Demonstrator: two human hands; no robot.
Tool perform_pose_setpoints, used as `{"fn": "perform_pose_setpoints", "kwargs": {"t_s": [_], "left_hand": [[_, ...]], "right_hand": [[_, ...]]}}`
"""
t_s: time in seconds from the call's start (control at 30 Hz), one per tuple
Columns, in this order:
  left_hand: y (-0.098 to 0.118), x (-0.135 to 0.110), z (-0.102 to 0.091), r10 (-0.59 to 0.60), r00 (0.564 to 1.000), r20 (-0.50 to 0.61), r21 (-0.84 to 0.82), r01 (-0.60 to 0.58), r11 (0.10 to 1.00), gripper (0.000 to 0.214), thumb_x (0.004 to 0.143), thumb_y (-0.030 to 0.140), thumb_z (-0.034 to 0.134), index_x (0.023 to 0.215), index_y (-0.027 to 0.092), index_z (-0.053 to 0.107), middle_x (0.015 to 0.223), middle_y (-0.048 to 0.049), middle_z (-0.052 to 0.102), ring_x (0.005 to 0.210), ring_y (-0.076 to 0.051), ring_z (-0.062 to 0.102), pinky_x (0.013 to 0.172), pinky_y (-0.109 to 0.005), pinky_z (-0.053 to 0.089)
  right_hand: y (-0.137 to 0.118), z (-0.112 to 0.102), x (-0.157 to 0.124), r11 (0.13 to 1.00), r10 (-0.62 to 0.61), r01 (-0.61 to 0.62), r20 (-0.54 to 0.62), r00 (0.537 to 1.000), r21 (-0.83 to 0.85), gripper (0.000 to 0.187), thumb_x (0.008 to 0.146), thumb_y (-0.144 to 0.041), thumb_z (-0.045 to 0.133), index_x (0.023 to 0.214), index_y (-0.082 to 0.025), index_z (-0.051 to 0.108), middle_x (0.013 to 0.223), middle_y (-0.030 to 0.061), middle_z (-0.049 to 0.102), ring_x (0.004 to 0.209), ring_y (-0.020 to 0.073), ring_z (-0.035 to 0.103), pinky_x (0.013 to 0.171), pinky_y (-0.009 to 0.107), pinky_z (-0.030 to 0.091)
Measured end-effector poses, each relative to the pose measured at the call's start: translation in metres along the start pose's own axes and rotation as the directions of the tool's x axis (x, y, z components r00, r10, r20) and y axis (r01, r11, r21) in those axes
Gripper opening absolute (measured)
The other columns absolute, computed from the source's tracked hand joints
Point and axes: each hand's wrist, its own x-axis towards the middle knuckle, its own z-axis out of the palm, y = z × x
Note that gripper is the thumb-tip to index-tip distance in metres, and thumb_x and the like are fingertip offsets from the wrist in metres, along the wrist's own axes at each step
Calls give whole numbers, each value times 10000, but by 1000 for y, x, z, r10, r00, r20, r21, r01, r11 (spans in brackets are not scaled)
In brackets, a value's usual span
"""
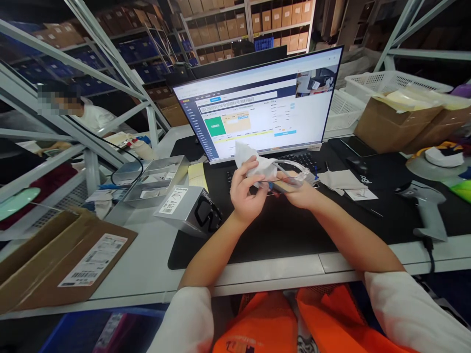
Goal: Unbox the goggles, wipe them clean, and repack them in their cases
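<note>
Above the keyboard (305,161), both hands are raised together in front of the monitor. My left hand (247,192) is closed, pinching a white cloth or paper sheet (253,163) that sticks up past its fingers. My right hand (298,192) is wrapped beneath a pale, partly clear item with a curved white band (294,165); its exact kind cannot be made out. The sheet touches or overlaps this item, and the fingers hide part of both. A grey box with a black glasses-like picture (191,212) lies left of my left forearm.
The lit monitor (257,113) stands behind the hands. On the right are a barcode scanner (423,201), a mouse (356,164) and a cloth (340,180). Leftward sit a grey divided tray (158,179) and an open cardboard box (73,260). Another person (91,115) is at far left.
</note>
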Motion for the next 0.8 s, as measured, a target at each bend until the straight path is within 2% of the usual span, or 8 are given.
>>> {"fn": "perform_pose_setpoints", "kwargs": {"t_s": [0.1, 0.2, 0.3, 0.4, 0.5, 0.6, 0.7, 0.8], "left_hand": [[-2, 8, -6, -2, 1000, 6, -124, 3, 992, 212, 893, 278, 752, 1080, 277, 651, 1270, -44, 636, 1296, -276, 636, 1112, -511, 507], [1, 17, -14, -120, 981, 154, -241, 155, 958, 278, 870, 198, 764, 1121, 294, 692, 1271, -56, 656, 1256, -256, 655, 1085, -462, 531], [7, 20, -19, -236, 873, 426, -296, 381, 876, 311, 851, 185, 776, 1141, 284, 727, 1272, -83, 668, 1239, -258, 654, 1058, -442, 549], [12, 15, -13, -281, 738, 613, -323, 560, 763, 344, 844, 219, 786, 1179, 273, 730, 1349, -106, 636, 1302, -284, 618, 1103, -460, 521], [12, 7, -4, -380, 673, 634, -358, 692, 627, 475, 820, 283, 817, 1270, 262, 668, 1398, -118, 621, 1338, -294, 598, 1125, -451, 505], [7, 5, -1, -516, 629, 582, -311, 758, 574, 482, 817, 347, 818, 1244, 235, 626, 1326, -119, 668, 1242, -260, 656, 1028, -392, 554], [4, 8, -7, -516, 771, 373, -194, 609, 769, 294, 882, 363, 736, 1110, 215, 622, 1150, -91, 708, 1063, -199, 693, 885, -327, 564], [10, 13, -13, -193, 932, 308, 61, 183, 981, 105, 939, 292, 639, 992, 201, 649, 834, -25, 667, 789, -145, 642, 742, -297, 512]], "right_hand": [[-7, -19, -8, 997, 20, -37, 219, 975, 73, 594, 932, -712, 526, 745, -163, 647, 692, 59, 622, 688, 181, 582, 696, 310, 465], [-17, -51, -15, 988, 141, -127, 175, 974, -88, 538, 887, -661, 626, 700, -156, 647, 678, 52, 620, 647, 165, 556, 608, 278, 421], [-24, -73, -21, 970, 157, -168, -72, 985, -178, 451, 882, -589, 652, 747, -159, 663, 682, 32, 604, 623, 141, 506, 563, 256, 376], [-29, -73, -23, 964, 205, -180, 117, 972, -196, 395, 821, -546, 726, 799, -155, 682, 718, 26, 622, 645, 143, 525, 572, 248, 395], [-26, -58, -19, 954, 293, -250, 352, 889, -163, 402, 752, -531, 788, 724, -146, 676, 690, 24, 624, 611, 137, 519, 552, 246, 396], [-13, -46, -10, 949, 237, -262, 148, 960, 179, 433, 700, -558, 817, 704, -153, 662, 683, 25, 620, 605, 136, 519, 562, 251, 414], [0, -42, -2, 887, 227, -129, -176, 958, 444, 431, 692, -561, 818, 711, -167, 642, 673, 18, 601, 609, 135, 514, 572, 253, 424], [3, -41, -1, 871, 239, -97, -242, 940, 482, 380, 700, -503, 813, 725, -162, 648, 719, 32, 625, 643, 145, 536, 596, 261, 445]]}}
